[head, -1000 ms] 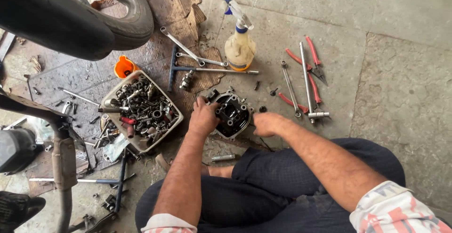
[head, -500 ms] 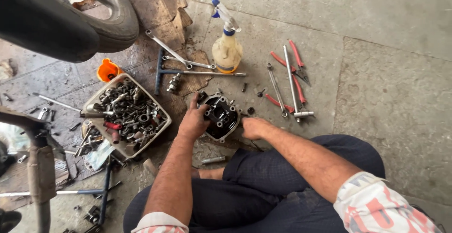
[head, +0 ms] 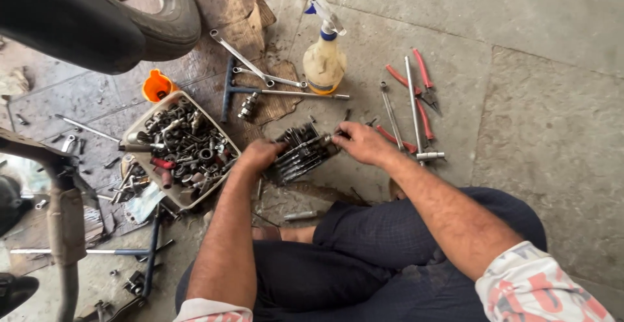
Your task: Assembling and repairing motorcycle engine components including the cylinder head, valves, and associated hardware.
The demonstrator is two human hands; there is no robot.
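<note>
Head view: a person is sitting on the concrete floor [head: 552, 120], looking down at both hands.
Left hand [head: 260, 154]: curling closed around the left end of the finned engine part [head: 300, 153], gripping it.
Right hand [head: 361, 143]: closing its fingers on the right end of the same part, thumb and fingertips pinching at the edge.
Engine part: dark and ribbed, sitting tilted between the two hands, just above the floor in front of the person's crossed legs.
Tray [head: 177, 147]: lying just left of the left hand, filled with sockets, bolts and small metal bits.
Orange cup [head: 156, 86]: standing behind the tray, near the tyre [head: 166, 19].
Spray bottle [head: 324, 58]: standing upright beyond the part, on the far side.
T-wrench [head: 229, 91]: lying on torn cardboard [head: 244, 10], between tray and bottle.
Pliers [head: 422, 78]: red-handled, lying right of the bottle with long spanners beside them.
In the way: the right forearm is covering part of the floor; the tyre is hiding the top left corner.
</note>
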